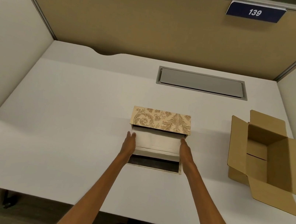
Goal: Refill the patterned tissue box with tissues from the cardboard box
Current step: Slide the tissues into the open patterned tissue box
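From the head camera, the left hand and right hand press flat on the two ends of the tissues, halfway into the open tissue box on the desk. The stack looks soft, light and floppy, so squeezing both ends seems best. The cardboard box at the right looks empty.

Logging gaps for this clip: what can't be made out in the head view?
- Patterned tissue box interior: hidden by its top and the tissue stack.
- Left hand and right hand fingertips: behind the stack.
- Cardboard box: right flap cut off by the frame edge.
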### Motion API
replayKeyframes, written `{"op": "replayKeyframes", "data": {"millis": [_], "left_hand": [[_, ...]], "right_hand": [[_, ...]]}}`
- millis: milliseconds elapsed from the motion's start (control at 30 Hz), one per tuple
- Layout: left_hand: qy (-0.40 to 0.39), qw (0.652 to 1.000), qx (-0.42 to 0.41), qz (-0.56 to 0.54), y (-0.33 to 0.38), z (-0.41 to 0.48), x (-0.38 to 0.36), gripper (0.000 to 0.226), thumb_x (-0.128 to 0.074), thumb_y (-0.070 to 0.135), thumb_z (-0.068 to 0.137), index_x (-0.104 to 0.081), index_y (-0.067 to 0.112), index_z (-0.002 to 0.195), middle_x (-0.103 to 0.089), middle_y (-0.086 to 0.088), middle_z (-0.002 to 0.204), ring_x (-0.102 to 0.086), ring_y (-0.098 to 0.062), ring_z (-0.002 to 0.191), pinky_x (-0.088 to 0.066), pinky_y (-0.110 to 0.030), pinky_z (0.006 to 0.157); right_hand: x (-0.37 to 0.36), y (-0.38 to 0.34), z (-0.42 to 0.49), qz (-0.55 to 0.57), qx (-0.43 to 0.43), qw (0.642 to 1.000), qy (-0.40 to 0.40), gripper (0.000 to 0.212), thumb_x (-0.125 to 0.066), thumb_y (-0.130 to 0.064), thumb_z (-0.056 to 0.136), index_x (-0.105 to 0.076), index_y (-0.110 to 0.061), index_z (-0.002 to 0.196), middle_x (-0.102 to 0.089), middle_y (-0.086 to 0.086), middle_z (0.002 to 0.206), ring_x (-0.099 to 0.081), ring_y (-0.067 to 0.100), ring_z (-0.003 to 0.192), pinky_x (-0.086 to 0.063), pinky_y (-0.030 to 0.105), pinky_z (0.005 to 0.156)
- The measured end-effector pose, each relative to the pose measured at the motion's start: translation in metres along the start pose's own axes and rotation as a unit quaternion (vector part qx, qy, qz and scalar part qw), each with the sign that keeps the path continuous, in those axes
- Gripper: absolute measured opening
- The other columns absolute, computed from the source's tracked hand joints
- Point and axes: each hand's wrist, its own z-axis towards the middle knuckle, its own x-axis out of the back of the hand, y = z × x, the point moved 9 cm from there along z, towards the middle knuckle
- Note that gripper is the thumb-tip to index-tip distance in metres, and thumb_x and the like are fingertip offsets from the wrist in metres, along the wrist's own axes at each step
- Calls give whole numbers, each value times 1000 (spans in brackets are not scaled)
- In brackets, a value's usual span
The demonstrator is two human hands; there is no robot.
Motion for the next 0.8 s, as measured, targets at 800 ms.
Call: {"op": "replayKeyframes", "data": {"millis": [800], "left_hand": [[105,991,-76,16,11,-6,17,57,-45,36,103,-50,-14,130,-55,-33,132,-52,-47,124,-41,-57,108]], "right_hand": [[3,-7,-14,-103,131,979,115,52,-40,-41,101,-40,-9,142,-54,15,139,-50,35,127,-39,45,106]]}}
